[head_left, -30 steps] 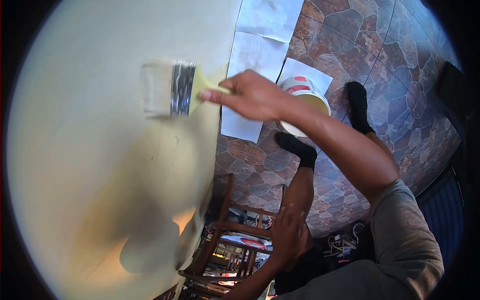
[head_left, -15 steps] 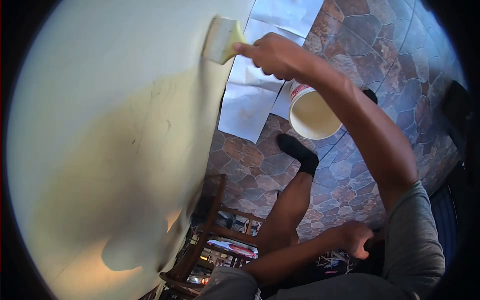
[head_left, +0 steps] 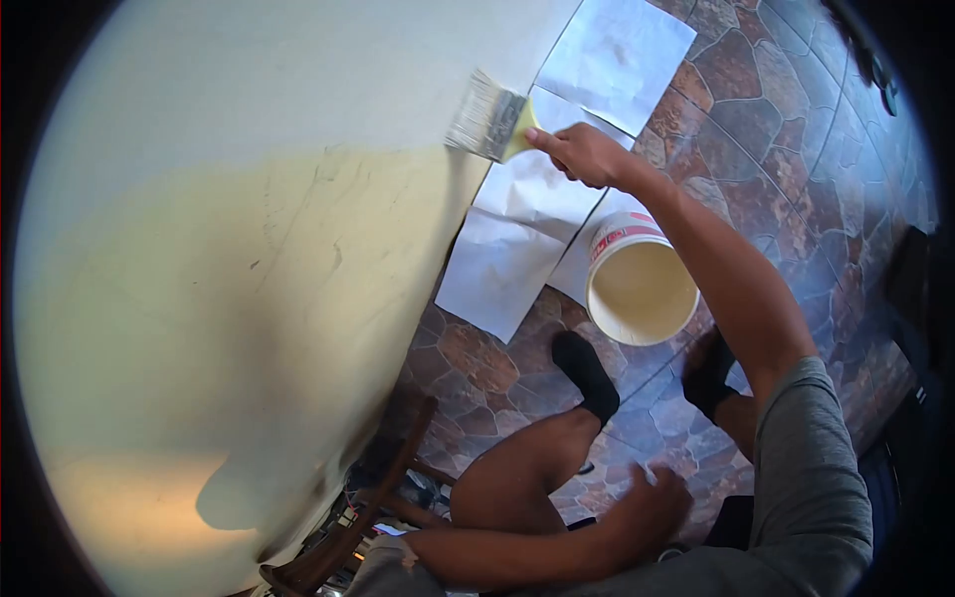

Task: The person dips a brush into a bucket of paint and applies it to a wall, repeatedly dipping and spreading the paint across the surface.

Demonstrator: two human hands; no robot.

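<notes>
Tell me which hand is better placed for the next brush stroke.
Likely the right hand: it grips the brush up at the wall. The left hand is low, farther from it.

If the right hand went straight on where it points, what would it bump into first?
The paintbrush in the right hand would likely meet the wall, bristles first; depth is unclear, so they may already touch.

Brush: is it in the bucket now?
No, the right hand holds the brush in front of the wall, its bristles clear of the bucket.
</notes>
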